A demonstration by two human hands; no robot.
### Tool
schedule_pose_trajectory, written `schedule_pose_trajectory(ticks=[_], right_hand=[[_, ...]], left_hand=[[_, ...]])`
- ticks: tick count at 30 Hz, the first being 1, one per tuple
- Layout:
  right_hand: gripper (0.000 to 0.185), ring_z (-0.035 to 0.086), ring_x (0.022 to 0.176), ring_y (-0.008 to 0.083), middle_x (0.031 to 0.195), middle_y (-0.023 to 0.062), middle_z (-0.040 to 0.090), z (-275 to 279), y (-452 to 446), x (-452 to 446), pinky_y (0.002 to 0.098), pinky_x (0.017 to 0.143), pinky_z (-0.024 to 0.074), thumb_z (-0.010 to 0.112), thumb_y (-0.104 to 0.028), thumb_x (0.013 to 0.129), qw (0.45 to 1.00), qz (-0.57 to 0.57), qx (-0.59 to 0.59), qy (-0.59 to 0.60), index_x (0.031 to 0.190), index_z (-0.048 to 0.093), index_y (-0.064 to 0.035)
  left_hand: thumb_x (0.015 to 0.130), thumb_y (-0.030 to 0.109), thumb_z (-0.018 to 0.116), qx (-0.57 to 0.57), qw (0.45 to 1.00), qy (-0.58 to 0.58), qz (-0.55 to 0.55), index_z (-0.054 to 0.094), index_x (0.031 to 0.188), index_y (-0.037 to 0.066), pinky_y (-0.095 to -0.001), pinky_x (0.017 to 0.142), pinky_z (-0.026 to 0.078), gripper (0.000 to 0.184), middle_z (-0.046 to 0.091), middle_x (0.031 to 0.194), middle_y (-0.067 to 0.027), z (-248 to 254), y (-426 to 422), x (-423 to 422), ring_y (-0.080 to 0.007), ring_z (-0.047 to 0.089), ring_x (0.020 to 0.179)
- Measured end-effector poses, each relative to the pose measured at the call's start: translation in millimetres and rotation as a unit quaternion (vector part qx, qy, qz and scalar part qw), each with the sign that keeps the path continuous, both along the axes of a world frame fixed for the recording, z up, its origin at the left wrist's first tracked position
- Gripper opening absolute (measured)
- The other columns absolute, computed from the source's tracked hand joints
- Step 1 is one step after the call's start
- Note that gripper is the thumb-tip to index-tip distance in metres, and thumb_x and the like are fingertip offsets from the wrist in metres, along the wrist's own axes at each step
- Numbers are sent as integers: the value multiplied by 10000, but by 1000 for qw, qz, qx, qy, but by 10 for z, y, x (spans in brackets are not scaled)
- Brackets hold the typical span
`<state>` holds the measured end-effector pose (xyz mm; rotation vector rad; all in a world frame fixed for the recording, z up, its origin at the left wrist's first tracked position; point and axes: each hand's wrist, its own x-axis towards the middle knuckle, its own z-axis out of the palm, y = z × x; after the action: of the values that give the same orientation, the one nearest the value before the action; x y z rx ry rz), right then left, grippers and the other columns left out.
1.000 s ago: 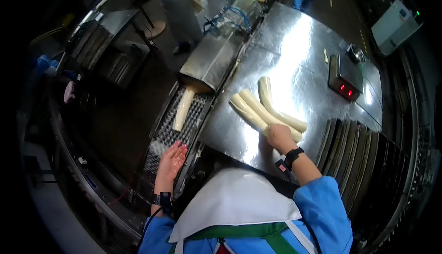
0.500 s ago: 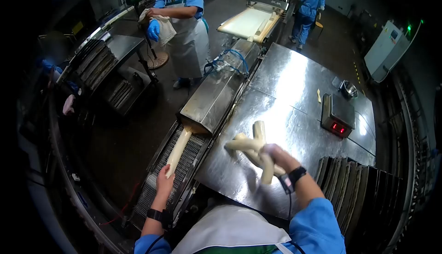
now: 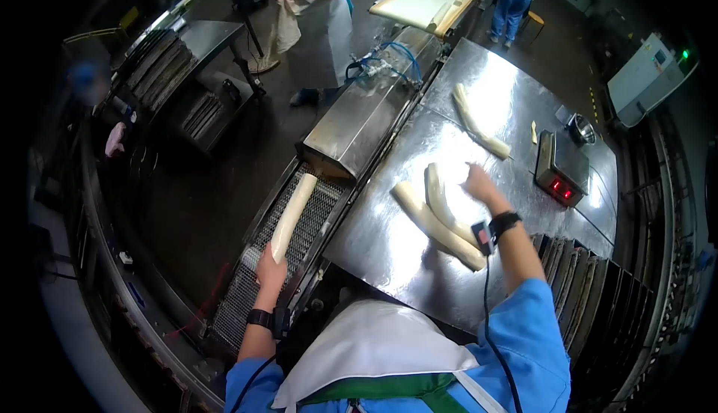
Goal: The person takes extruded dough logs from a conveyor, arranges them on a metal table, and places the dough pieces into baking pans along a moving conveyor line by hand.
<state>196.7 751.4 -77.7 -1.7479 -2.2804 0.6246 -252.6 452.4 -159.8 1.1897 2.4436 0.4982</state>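
Note:
On the mesh conveyor [image 3: 247,293] lies a pale, smooth dough roll [image 3: 293,215], tilted away from me. My left hand [image 3: 271,267] is closed around its near end. Over the steel table [image 3: 374,259], my right hand [image 3: 480,186] holds nothing; its fingers look apart, though small and partly turned away. Two more dough rolls, a long one [image 3: 426,222] and a shorter one [image 3: 441,196], lie side by side just left of that hand and wrist. Farther up the table rests another slightly bent dough roll [image 3: 476,125].
A metal housing [image 3: 359,125] covers the conveyor ahead. At the table's right stand a scale [image 3: 562,170] with red digits and a metal bowl [image 3: 582,129]. Stacked trays [image 3: 591,286] are near my right elbow. A person in an apron [image 3: 321,39] handles cloth across the conveyor.
My right hand has let go of the dough rolls that lay crossed under it and moved up and right. They now lie spread on the table. The left hand's roll has come clear of the housing.

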Motion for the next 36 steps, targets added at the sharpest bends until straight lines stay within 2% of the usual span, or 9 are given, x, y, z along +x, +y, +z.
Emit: schedule_pose_trajectory(ticks=[2, 7, 12, 18, 20, 27, 29, 32, 36], right_hand=[[868, 524, 1092, 345, 1140, 231, 538, -371, -371, -92, 438, 928, 415, 801, -408, 589, 971, 69, -223, -59, 1268, 438, -6], [1022, 436, 1159, 346, 1272, 167, 445, -518, -1429, -260, 496, 953, 351, 764, -377, 618, 991, 3, 4, -131, 1416, 203, -73], [954, 481, 1100, 338, 1215, 145, 492, -218, -1542, -37, 485, 940, 363, 740, -375, 654, 976, 86, -42, -193, 1411, 241, -77], [746, 501, 1048, 371, 1132, 208, 513, -425, -1545, -58, 483, 864, 414, 719, -349, 699, 984, -91, -16, -152, 1275, 381, -16], [626, 493, 1035, 382, 1099, 209, 513, -367, -1625, -217, 491, 860, 408, 702, -240, 675, 991, 10, 106, -77, 1206, 444, -29], [796, 357, 1224, 406, 1335, 222, 366, 196, -1962, -1414, 428, 1037, 311, 763, -193, 675, 916, 289, -43, 275, 1353, 359, -98], [603, 483, 1087, 310, 1186, 186, 494, 141, -1928, -1427, 373, 923, 398, 746, -153, 678, 911, 235, -58, 333, 1209, 474, -68], [331, 589, 781, 187, 856, 102, 608, -52, -1805, -1148, 299, 714, 465, 706, -143, 689, 938, 114, -153, 290, 963, 556, -31], [334, 537, 872, 364, 878, 187, 545, -109, -1718, -505, 437, 745, 448, 692, -254, 657, 996, 60, -26, 54, 859, 558, -24]], left_hand=[[712, 133, 629, 28, 1000, 3, -2, 456, 1265, 15, -445, 867, 442, 591, 561, 1129, -239, -2, -30, 73, -399, 559, 995], [671, 70, 666, 80, 996, -24, -36, 463, 1263, 26, -421, 903, 424, 628, 551, 1153, -223, 142, -176, 170, -375, 533, 1048], [648, 114, 726, 48, 998, 1, -28, 491, 1224, 32, -408, 904, 420, 628, 534, 1122, -185, 100, -570, 87, -361, 519, 1031], [714, 201, 690, 55, 992, -88, 68, 543, 1132, -6, -372, 762, 472, 490, 608, 956, -180, 199, -784, -2, -321, 589, 815], [770, 209, 652, 85, 885, -429, 158, 553, 1074, -33, -300, 641, 476, 401, 618, 829, -86, 331, -667, 90, -180, 583, 684], [789, 150, 652, -42, 742, -654, -139, 513, 1017, -43, -242, 559, 502, 330, 600, 786, -85, 1559, 156, 964, -130, 595, 614], [821, 200, 618, -50, 712, -676, -183, 511, 1047, -59, -248, 563, 508, 361, 610, 799, -107, 1631, 273, 1024, -145, 603, 613], [944, 534, 286, 46, 506, -848, -149, 420, 1241, -90, -293, 678, 541, 704, 603, 1021, -228, 1572, 471, 1041, -235, 643, 797], [973, 433, 336, 117, 670, -732, -19, 383, 1322, -15, -316, 848, 495, 570, 572, 1143, -203, 1263, 676, 976, -259, 590, 1003]])
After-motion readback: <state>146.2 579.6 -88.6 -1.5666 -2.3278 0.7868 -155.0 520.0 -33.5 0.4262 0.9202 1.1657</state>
